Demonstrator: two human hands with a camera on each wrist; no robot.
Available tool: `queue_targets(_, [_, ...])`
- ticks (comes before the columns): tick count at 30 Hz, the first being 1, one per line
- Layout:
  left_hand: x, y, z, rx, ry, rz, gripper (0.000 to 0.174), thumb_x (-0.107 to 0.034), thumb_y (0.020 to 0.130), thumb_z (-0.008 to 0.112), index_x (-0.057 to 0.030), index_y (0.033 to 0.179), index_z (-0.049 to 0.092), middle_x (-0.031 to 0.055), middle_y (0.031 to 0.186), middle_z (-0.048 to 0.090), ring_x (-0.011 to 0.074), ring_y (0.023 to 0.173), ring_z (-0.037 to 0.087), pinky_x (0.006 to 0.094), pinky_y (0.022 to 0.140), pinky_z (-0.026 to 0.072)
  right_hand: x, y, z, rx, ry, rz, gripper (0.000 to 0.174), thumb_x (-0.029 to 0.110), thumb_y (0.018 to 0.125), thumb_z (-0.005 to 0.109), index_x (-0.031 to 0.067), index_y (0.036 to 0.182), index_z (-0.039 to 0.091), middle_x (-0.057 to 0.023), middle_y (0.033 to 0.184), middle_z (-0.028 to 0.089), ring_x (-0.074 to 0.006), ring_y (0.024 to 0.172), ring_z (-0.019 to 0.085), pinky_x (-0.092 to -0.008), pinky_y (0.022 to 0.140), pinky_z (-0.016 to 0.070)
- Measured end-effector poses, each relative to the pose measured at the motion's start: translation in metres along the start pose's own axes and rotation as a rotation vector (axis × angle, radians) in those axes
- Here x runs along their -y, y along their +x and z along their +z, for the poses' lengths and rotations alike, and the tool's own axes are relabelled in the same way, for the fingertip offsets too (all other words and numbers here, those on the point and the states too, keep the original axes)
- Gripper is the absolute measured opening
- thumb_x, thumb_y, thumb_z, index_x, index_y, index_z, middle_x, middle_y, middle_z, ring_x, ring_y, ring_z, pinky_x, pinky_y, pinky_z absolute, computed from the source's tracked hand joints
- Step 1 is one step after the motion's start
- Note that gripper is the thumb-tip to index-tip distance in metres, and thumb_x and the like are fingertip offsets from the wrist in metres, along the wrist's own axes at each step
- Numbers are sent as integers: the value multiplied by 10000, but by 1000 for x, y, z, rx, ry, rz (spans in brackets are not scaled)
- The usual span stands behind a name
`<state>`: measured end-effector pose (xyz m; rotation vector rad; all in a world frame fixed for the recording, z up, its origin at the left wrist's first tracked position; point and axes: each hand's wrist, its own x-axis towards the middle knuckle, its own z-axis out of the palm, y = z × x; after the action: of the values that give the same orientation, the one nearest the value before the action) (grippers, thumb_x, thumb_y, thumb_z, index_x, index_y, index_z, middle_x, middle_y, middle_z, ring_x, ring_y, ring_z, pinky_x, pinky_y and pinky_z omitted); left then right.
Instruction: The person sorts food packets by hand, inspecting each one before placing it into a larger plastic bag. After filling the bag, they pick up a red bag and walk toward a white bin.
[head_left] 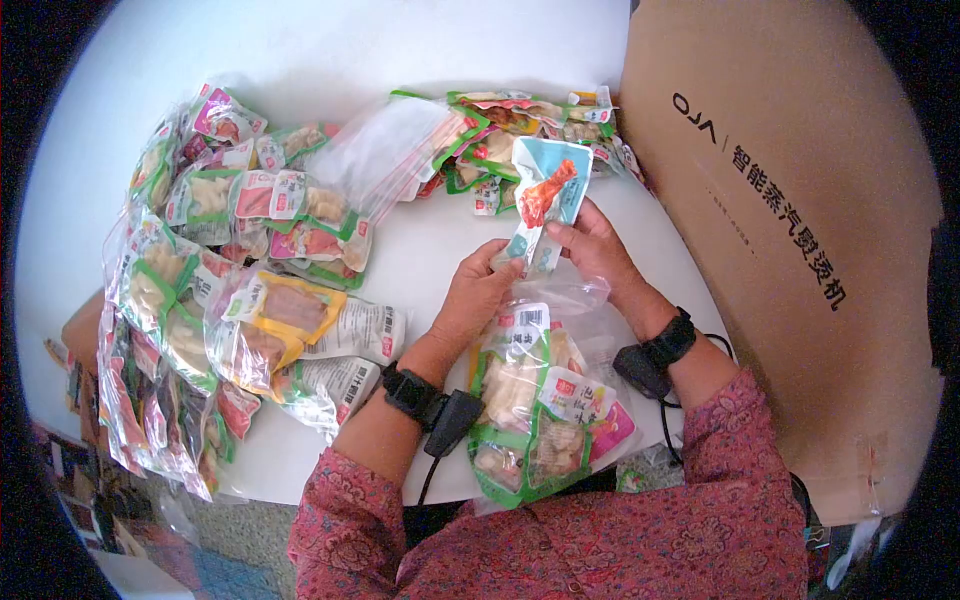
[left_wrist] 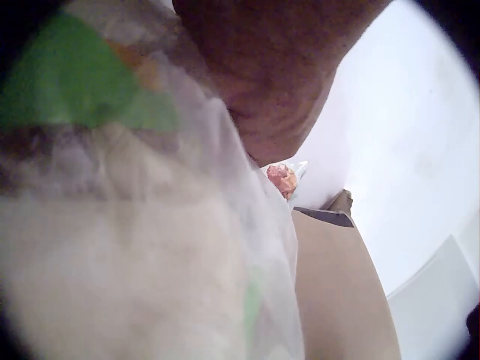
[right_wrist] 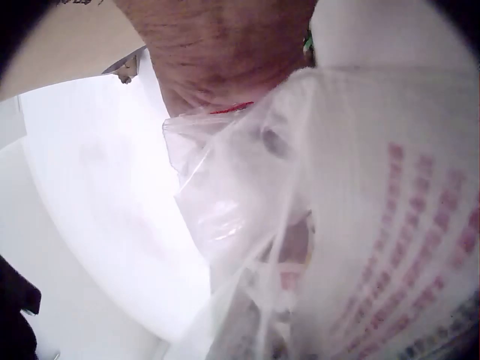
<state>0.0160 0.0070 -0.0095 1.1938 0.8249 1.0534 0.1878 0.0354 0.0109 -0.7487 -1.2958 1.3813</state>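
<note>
Both hands hold a small teal-and-white snack packet with a drumstick picture, over the middle of the table. My right hand pinches its right side, thumb on the front. At its lower end, the fingers of my left hand pinch it. Just below the hands, a clear plastic bag filled with several green-edged food packets lies near the person's body. In the right wrist view the bag covers the fingers; in the left wrist view it hides much of the scene.
Clear bags stuffed with food packets crowd the left of the white table. More loose packets lie at the back, beside flat clear zip bags. A large cardboard box stands along the right.
</note>
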Motion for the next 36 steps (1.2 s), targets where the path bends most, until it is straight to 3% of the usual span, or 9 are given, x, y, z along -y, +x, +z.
queue_targets(5, [0, 1, -2, -36, 75, 0, 263, -120, 824, 538, -36, 1066, 481, -17, 705, 535, 25, 491, 404, 180, 434, 344, -4, -1, -2, 58, -158, -71, 374, 113, 807, 556, 56, 1160, 446, 4, 983, 538, -82, 868, 510, -253, 759, 435])
queue_targets(8, [1, 1, -2, -31, 119, 11, 260, -94, 818, 526, -24, 1064, 475, 17, 784, 552, 50, 584, 462, 192, 520, 398, -8, 1, -5, 77, -187, -68, 356, 127, 808, 562, 57, 1143, 462, 13, 948, 539, -71, 829, 502, -245, 742, 432])
queue_targets(10, [0, 0, 0, 2, 139, 44, 255, -59, 807, 521, -18, 1051, 458, 50, 864, 552, 81, 726, 506, 216, 643, 427, -10, 1, -6, 81, -193, -72, 343, 135, 810, 564, 57, 1131, 471, 16, 933, 538, -69, 809, 499, -243, 732, 431])
queue_targets(11, [1, 1, 1, 1, 139, 44, 255, -59, 807, 521, -18, 1051, 458, 50, 864, 552, 81, 726, 506, 216, 643, 427, -11, 1, -6, 85, -207, -80, 310, 147, 813, 563, 57, 1101, 490, 20, 903, 541, -67, 775, 496, -236, 698, 431])
queue_targets(13, [4, 3, 2, 4, 122, 106, 278, -63, 806, 522, -66, 1072, 442, 29, 818, 548, 65, 640, 502, 197, 530, 417, -13, 2, -8, 92, -221, -88, 280, 159, 816, 562, 57, 1071, 510, 24, 872, 545, -65, 740, 493, -229, 664, 432])
queue_targets(15, [4, 3, 1, 16, 112, 86, 282, -60, 805, 523, -68, 1071, 432, 33, 838, 547, 70, 672, 505, 200, 549, 420, -14, 3, -11, 91, -397, -39, 226, 179, 821, 559, 58, 1011, 540, 31, 808, 552, -63, 675, 494, -219, 592, 428])
queue_targets(18, [1, 1, 1, 34, 83, 53, 275, -57, 807, 522, -73, 1063, 423, 35, 848, 547, 72, 690, 507, 201, 561, 422, -16, 3, -9, 67, -339, -57, 206, 188, 821, 561, 62, 984, 556, 34, 770, 556, -57, 630, 487, -212, 538, 418])
queue_targets(36, [-1, -1, 2, 43, 32, 46, 282, -82, 822, 510, -91, 1093, 431, 33, 833, 569, 44, 602, 478, 181, 490, 383, -19, 5, -13, 70, -310, 29, 218, 175, 827, 551, 65, 1016, 553, 26, 786, 563, -57, 607, 490, -208, 514, 430])
